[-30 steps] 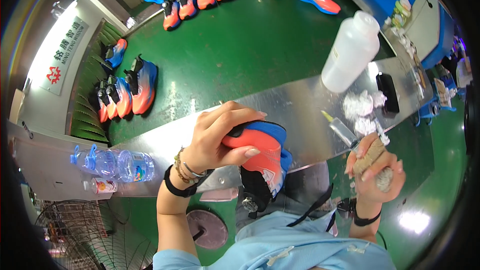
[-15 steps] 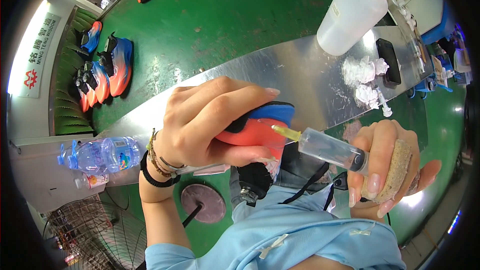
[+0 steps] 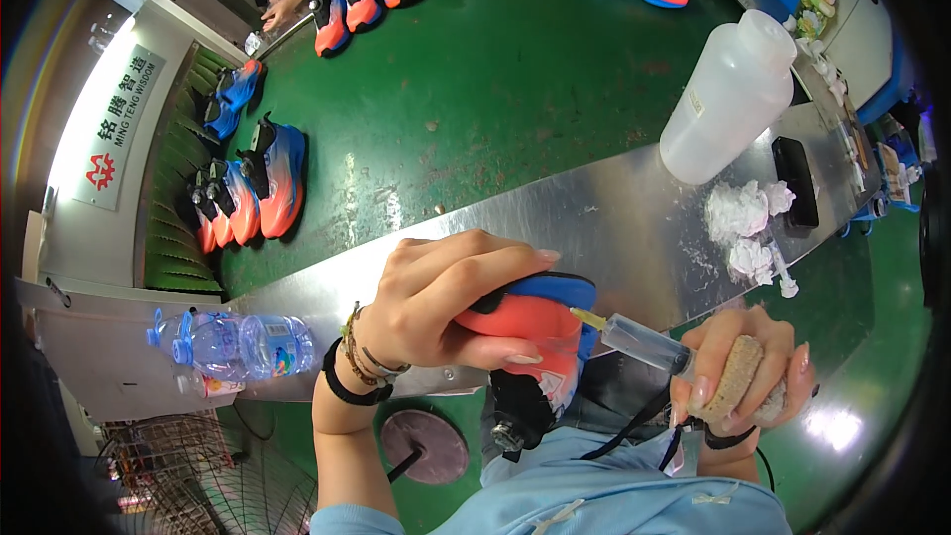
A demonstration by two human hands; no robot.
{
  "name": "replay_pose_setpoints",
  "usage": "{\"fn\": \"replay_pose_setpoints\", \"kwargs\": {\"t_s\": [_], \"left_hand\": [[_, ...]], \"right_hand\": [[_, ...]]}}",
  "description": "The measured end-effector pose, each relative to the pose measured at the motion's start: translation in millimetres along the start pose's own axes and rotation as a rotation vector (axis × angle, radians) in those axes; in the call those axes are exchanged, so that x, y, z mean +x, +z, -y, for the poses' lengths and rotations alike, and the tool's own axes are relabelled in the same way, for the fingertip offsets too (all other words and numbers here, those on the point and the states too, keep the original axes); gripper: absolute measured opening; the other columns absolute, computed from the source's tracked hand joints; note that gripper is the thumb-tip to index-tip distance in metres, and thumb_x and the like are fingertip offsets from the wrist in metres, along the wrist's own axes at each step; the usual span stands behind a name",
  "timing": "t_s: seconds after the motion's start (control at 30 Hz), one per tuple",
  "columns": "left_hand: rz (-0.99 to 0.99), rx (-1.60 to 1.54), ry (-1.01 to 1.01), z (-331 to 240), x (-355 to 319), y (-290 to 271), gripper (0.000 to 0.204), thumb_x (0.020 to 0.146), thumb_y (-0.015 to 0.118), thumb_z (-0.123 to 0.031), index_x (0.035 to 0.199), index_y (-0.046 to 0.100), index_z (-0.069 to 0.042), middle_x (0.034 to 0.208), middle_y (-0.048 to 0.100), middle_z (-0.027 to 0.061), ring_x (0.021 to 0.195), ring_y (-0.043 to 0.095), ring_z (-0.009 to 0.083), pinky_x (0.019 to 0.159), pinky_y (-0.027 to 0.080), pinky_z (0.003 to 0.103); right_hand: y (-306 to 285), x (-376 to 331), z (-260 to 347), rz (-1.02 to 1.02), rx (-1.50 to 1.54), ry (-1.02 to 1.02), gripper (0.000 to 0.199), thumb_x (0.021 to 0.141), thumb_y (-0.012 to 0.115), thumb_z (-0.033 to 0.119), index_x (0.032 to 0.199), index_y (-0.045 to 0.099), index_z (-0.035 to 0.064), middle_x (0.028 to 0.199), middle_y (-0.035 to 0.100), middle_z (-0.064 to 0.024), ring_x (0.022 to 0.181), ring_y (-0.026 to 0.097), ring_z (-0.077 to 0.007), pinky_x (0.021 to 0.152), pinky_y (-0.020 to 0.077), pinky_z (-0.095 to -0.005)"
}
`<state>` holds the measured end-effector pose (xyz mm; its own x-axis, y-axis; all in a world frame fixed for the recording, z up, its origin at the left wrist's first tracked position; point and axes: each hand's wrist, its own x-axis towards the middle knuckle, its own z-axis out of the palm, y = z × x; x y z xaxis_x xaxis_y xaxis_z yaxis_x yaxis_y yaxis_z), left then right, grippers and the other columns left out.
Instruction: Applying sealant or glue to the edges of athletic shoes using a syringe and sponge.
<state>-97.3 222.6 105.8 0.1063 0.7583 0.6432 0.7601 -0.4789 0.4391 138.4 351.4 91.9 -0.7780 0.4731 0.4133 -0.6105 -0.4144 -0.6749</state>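
Observation:
My left hand (image 3: 446, 297) is closed around an orange, blue and black running shoe (image 3: 540, 335), gripping it across the toe. The shoe's dark opening and a small metallic piece hang toward my lap. In my right hand (image 3: 758, 362) is a clear syringe (image 3: 642, 342) with a yellow-green tip. That tip meets the shoe's edge in the picture, near the orange upper and blue sole; actual contact I cannot tell. A rough tan sponge-like block (image 3: 733, 379) is also held between the right fingers. Part of the plunger end is hidden by the hand.
A metal ledge (image 3: 555, 213) borders the green conveyor belt (image 3: 456, 129), which carries several similar shoes (image 3: 282, 183). On the ledge are a white plastic bottle (image 3: 728, 99), crumpled white paper (image 3: 738, 213), a black phone-like object (image 3: 795, 181) and water bottles (image 3: 277, 347). Another person's hand (image 3: 285, 12) is far left.
The head view has shifted, so the scene sits lower and more shoes and another person show. My right hand has come closer to the shoe; both hands keep their hold.

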Motion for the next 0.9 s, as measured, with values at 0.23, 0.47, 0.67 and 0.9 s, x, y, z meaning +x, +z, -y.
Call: {"fn": "replay_pose_setpoints", "kwargs": {"t_s": [0.23, 0.47, 0.67, 0.9], "left_hand": [[-0.037, 0.025, -0.082, 21, -18, -8, 0.051, 0.072, 0.070, -0.036, 0.101, 0.054, 0.003, 0.089, 0.064, 0.0148, 0.068, 0.063, 0.0240, 0.055, 0.052, 0.029], [-0.204, 0.039, -0.344, 33, -38, -5, 0.057, 0.082, 0.056, -0.048, 0.100, 0.055, 0.006, 0.083, 0.064, 0.0154, 0.071, 0.062, 0.0235, 0.065, 0.049, 0.030], [-0.316, 0.127, -0.471, 44, -56, -4, 0.059, 0.086, 0.045, -0.049, 0.102, 0.055, 0.007, 0.085, 0.063, 0.0166, 0.078, 0.062, 0.0235, 0.072, 0.047, 0.031], [-0.395, 0.099, -0.542, 61, -69, -8, 0.058, 0.091, 0.039, -0.045, 0.108, 0.052, 0.008, 0.105, 0.058, 0.0148, 0.094, 0.056, 0.0205, 0.084, 0.042, 0.030]], "right_hand": [[-21, -12, -26, -0.119, 0.118, 0.102, 0.066, 0.091, 0.029, 0.043, 0.048, 0.051, -0.0018, 0.073, 0.051, -0.0267, 0.055, 0.056, -0.0332, 0.046, 0.0500, -0.0397], [-37, -24, -54, -0.086, 0.140, 0.169, 0.066, 0.093, 0.024, 0.041, 0.053, 0.054, -0.0027, 0.084, 0.052, -0.0303, 0.062, 0.059, -0.0348, 0.053, 0.0496, -0.0364], [-44, -39, -66, -0.087, 0.156, 0.273, 0.063, 0.094, 0.020, 0.039, 0.059, 0.052, -0.0017, 0.089, 0.052, -0.0305, 0.066, 0.059, -0.0338, 0.054, 0.0482, -0.0343], [-52, -45, -62, -0.073, 0.107, 0.319, 0.063, 0.094, 0.021, 0.040, 0.057, 0.051, -0.0014, 0.089, 0.052, -0.0317, 0.066, 0.059, -0.0325, 0.054, 0.0484, -0.0328]]}}
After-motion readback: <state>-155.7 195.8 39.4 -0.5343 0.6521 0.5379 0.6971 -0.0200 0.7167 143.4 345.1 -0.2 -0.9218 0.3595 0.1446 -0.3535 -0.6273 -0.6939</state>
